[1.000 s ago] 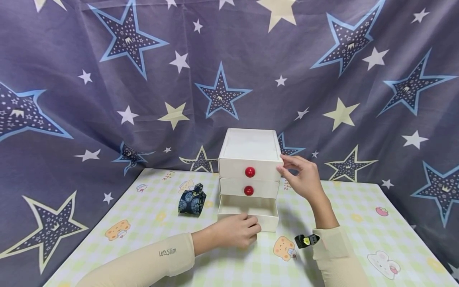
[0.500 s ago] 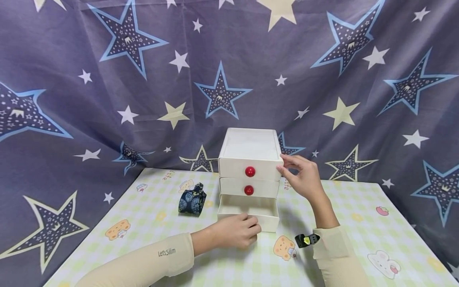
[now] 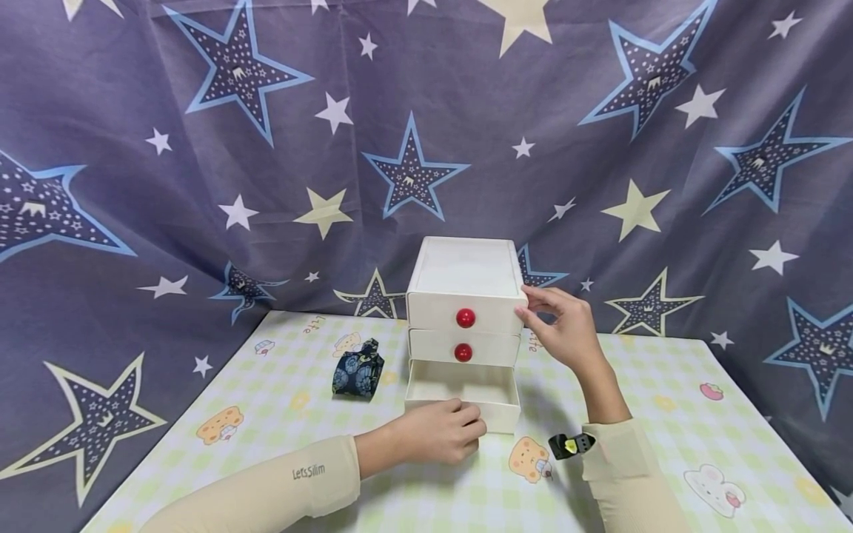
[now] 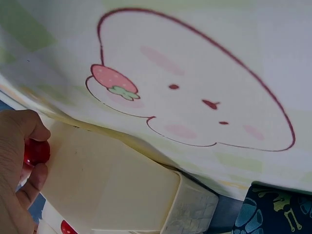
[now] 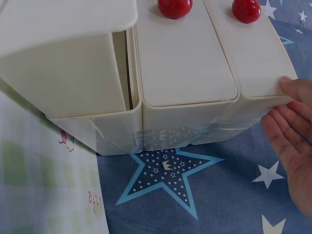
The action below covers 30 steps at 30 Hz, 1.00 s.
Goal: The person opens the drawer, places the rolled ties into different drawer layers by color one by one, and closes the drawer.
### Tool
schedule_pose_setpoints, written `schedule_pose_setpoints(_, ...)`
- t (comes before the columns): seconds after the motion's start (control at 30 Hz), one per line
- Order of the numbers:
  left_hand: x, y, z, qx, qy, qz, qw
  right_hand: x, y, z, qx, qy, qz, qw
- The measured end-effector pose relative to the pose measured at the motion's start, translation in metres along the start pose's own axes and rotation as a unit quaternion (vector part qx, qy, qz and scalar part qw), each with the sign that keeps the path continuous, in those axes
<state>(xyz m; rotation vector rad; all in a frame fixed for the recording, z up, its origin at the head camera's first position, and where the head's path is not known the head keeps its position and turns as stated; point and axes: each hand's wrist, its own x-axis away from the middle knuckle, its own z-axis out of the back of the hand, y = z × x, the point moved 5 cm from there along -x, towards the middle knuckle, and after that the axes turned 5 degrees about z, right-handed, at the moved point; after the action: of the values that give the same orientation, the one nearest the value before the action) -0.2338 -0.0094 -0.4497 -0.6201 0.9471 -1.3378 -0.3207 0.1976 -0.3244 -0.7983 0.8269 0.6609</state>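
Note:
A white drawer unit (image 3: 466, 268) with three stacked drawers stands on the table. Its bottom drawer (image 3: 503, 416) is pulled out, and no contents show in the visible part of its inside. My left hand (image 3: 436, 431) is at that drawer's front, and in the left wrist view its thumb and fingers pinch the red knob (image 4: 37, 152). High on the unit's right side, my right hand (image 3: 566, 326) grips the front corner. The right wrist view shows its thumb on the top drawer's front (image 5: 258, 63) and the other fingers along the side wall.
A dark blue patterned cloth item (image 3: 358, 370) lies left of the unit. To the right, near the right sleeve, is a small black strap-like item (image 3: 571, 446) with a yellow mark. A star-printed curtain (image 3: 266, 148) hangs behind the checked table (image 3: 293, 444).
The bottom drawer stands very slightly further out than a second ago. Both hands keep their holds, and the items on the table stay put.

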Motion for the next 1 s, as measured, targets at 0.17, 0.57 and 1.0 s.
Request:
schedule_pose_setpoints(0.17,0.001,0.002,0.002,-0.002,0.001,-0.004,1.0000,0.000,0.000,-0.001,0.006,0.004,0.007,0.9999)
schedule_pose_setpoints(0.57,0.003,0.004,0.009,0.007,0.008,-0.003,0.9999,-0.001,0.000,0.000,0.000,0.006,0.011,0.9999)
schedule_pose_setpoints(1.0,0.002,0.009,0.012,0.013,0.010,0.000,0.9999,0.000,0.000,0.001,0.014,-0.001,0.005,0.9999)
